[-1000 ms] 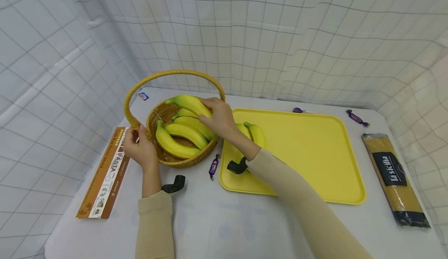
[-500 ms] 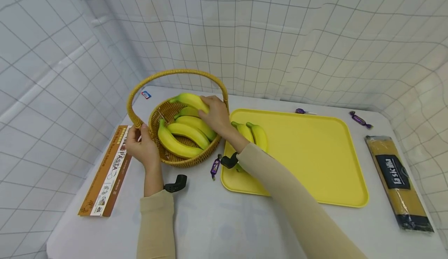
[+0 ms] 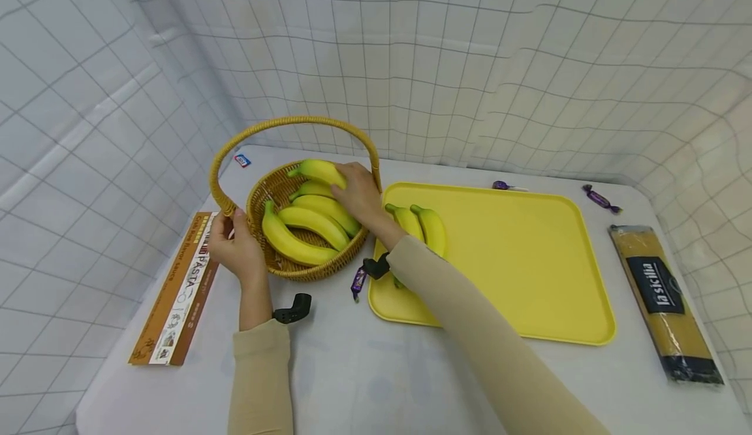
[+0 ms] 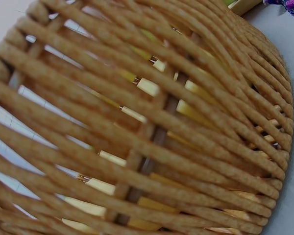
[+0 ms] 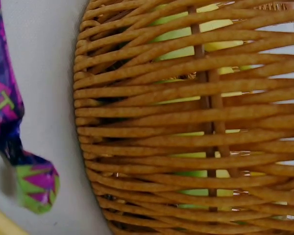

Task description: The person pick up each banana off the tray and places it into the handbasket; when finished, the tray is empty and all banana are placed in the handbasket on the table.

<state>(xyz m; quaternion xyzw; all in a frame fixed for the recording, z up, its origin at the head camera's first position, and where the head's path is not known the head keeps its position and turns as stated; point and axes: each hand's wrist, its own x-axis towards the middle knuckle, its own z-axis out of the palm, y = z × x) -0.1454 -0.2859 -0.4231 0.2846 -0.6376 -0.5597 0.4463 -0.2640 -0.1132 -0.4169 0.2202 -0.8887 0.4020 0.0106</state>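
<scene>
A wicker basket [image 3: 314,273] with a tall handle [image 3: 294,120] stands at the left of the table in the head view, several bananas [image 3: 294,242] inside it. My left hand [image 3: 237,247] pinches the foot of the handle at the basket's left rim. Over the basket's far right side, my right hand [image 3: 360,194] grips the end of one more banana [image 3: 319,170], its stem pointing left, close above the others. Woven wicker walls [image 4: 152,127] fill most of the left wrist view, and the wall [image 5: 196,107] also dominates the right wrist view; both hands are out of sight there.
Right of the basket lies a yellow tray [image 3: 505,258] with bananas [image 3: 431,226] at its left end. Purple-wrapped candies [image 3: 358,283] and a lollipop [image 3: 502,185] lie about. A pasta box [image 3: 176,291] lies left, a pasta packet [image 3: 664,301] far right.
The banana in my right hand has come down slightly and a little rightward into the basket, the right forearm shifting left. My left hand stays at the handle.
</scene>
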